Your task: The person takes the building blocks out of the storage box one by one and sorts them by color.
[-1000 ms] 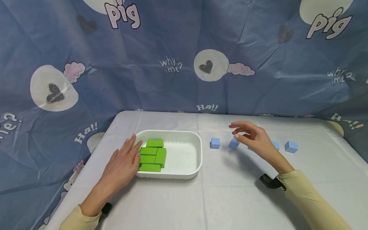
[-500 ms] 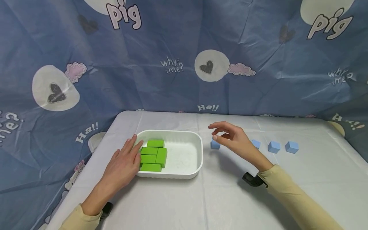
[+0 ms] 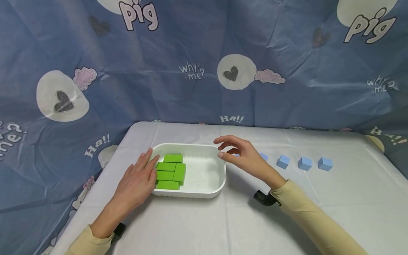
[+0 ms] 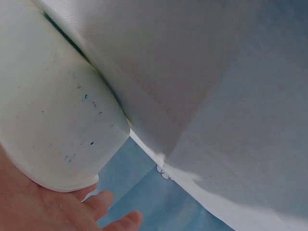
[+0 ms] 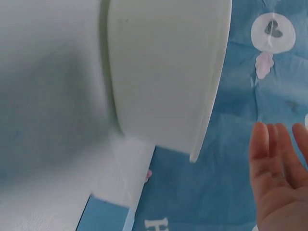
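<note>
A white plastic tray [image 3: 204, 177] sits on the table with several green rectangular blocks [image 3: 166, 166] in its left half. My left hand [image 3: 135, 180] lies with fingers extended over the tray's left rim; in the left wrist view the palm is against the tray wall [image 4: 62, 106]. Over the tray's right rim is my right hand [image 3: 240, 154], fingers loosely bent and thumb apart, holding nothing. From the right wrist, the tray's outer side [image 5: 163, 72] shows beside those fingers. To the right stands a row of several light-blue cubes [image 3: 283, 162], some partly hidden behind the right hand.
The table [image 3: 191, 226] has a white cloth. Behind it hangs a blue printed sheet [image 3: 178, 95], which also runs down the left side. A blue cube [image 5: 103, 214] stands near the tray in the right wrist view.
My right hand has moved left along the row of cubes to the tray's right rim, with more cubes showing behind it. The left hand has stayed on the left rim.
</note>
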`<act>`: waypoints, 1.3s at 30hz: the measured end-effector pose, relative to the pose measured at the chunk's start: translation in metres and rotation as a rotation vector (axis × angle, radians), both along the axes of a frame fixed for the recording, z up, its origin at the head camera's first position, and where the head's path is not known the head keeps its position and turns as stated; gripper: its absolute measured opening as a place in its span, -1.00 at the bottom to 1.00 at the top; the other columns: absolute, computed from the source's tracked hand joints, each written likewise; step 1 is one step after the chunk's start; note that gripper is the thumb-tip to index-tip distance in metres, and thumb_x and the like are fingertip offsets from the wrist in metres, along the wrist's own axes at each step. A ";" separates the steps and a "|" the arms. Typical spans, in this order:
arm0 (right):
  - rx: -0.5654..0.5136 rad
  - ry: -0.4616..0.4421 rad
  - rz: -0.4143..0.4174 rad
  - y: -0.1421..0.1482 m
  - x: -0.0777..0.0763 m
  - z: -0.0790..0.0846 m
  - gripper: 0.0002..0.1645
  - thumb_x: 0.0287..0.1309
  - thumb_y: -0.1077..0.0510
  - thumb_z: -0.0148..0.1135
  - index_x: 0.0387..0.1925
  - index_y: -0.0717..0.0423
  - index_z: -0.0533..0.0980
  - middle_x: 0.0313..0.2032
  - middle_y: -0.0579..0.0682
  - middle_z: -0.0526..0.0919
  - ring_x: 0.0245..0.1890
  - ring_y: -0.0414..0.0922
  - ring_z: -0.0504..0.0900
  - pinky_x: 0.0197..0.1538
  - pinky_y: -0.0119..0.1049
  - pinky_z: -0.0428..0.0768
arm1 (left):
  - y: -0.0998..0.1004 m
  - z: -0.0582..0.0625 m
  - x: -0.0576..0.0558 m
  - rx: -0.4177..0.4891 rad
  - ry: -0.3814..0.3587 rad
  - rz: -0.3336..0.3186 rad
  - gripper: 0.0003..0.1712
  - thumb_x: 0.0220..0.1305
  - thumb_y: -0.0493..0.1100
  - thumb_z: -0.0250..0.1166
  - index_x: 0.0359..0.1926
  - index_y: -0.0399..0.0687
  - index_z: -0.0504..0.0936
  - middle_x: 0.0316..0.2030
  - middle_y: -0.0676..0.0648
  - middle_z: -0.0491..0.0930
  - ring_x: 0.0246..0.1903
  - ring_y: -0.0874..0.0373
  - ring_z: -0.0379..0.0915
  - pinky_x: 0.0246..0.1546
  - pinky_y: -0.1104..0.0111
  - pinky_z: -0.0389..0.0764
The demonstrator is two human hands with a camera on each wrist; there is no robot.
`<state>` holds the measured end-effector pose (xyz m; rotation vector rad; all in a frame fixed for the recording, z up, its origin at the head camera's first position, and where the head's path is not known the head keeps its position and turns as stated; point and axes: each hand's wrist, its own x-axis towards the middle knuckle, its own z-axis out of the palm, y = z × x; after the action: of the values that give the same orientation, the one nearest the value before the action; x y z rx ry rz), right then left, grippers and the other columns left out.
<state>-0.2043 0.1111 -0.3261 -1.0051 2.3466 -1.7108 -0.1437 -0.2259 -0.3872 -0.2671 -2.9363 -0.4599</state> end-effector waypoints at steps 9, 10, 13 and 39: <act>0.045 0.022 -0.018 -0.019 -0.010 -0.019 -0.58 0.26 0.12 0.33 0.14 -0.12 0.53 0.05 -0.19 0.58 0.03 -0.13 0.56 0.06 -0.16 0.55 | -0.001 0.001 0.000 0.003 0.003 0.003 -0.42 0.56 -0.04 -0.24 0.47 -0.14 0.25 0.52 -0.18 -0.05 0.47 -0.16 -0.12 0.27 -0.26 0.05; 0.049 0.022 -0.022 -0.021 -0.012 -0.023 -0.58 0.25 0.09 0.34 0.14 -0.17 0.53 0.05 -0.21 0.58 0.02 -0.15 0.56 0.04 -0.18 0.56 | -0.001 0.001 0.000 0.002 0.004 0.004 -0.42 0.56 -0.04 -0.24 0.47 -0.14 0.25 0.52 -0.18 -0.05 0.47 -0.17 -0.12 0.27 -0.26 0.05; 0.071 0.021 -0.025 -0.028 -0.013 -0.027 -0.58 0.22 0.03 0.37 0.11 -0.22 0.54 0.02 -0.22 0.59 -0.01 -0.23 0.57 0.02 -0.22 0.57 | -0.001 0.001 0.000 -0.001 0.005 0.002 -0.42 0.56 -0.05 -0.23 0.47 -0.15 0.24 0.52 -0.18 -0.05 0.47 -0.17 -0.12 0.27 -0.26 0.05; 0.191 -0.054 0.090 -0.074 -0.013 -0.052 -0.42 0.09 0.10 0.44 0.17 0.02 0.51 0.15 0.05 0.55 0.11 0.04 0.54 0.03 -0.18 0.58 | 0.000 0.001 -0.001 -0.014 -0.004 -0.001 -0.42 0.55 -0.07 -0.19 0.47 -0.18 0.24 0.52 -0.21 -0.05 0.47 -0.21 -0.13 0.27 -0.28 0.05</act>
<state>-0.2170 0.0368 -0.3778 -1.0016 2.3383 -1.4329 -0.1442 -0.2255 -0.3862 -0.2696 -2.9440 -0.4410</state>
